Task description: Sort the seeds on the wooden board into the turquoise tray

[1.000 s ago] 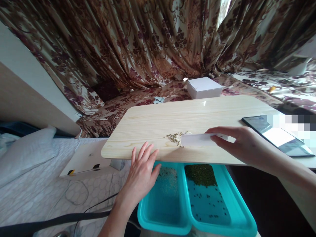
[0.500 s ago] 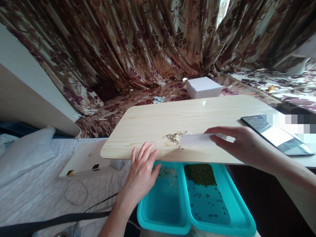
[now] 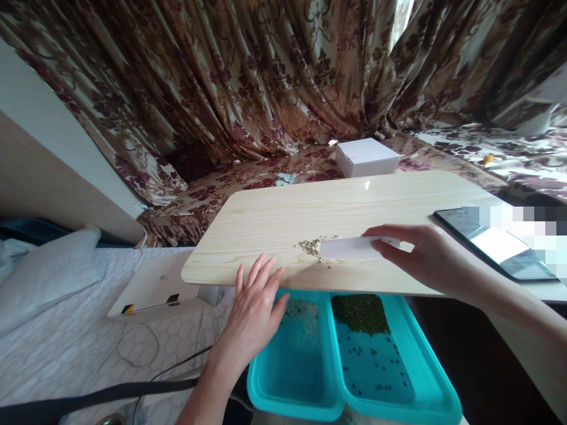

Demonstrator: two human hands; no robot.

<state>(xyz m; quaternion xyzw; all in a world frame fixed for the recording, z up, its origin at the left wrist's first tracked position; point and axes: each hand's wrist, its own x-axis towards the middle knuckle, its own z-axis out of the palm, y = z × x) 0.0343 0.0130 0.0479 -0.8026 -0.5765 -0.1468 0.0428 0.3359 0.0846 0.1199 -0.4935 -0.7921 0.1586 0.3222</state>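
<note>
Patterned curtains (image 3: pixel 248 71) hang beyond your pale table (image 3: pixel 274 212); a white box (image 3: pixel 367 154) sits behind its far edge; your right hand (image 3: pixel 427 258) pinches a white card (image 3: pixel 343 248) between thumb and fingers, its left end touching the mixed seeds (image 3: pixel 310 247), which lie in a small pile on the table's near half; your left hand (image 3: pixel 254 307) is splayed, fingers spread over the near edge, left of the pile; below that edge, the left tub (image 3: pixel 295 372) holds pale grains and the right tub (image 3: pixel 427 360) a green heap (image 3: pixel 361 313) with loose dark specks; a tablet (image 3: pixel 500 245) lies at the table's right end
</note>
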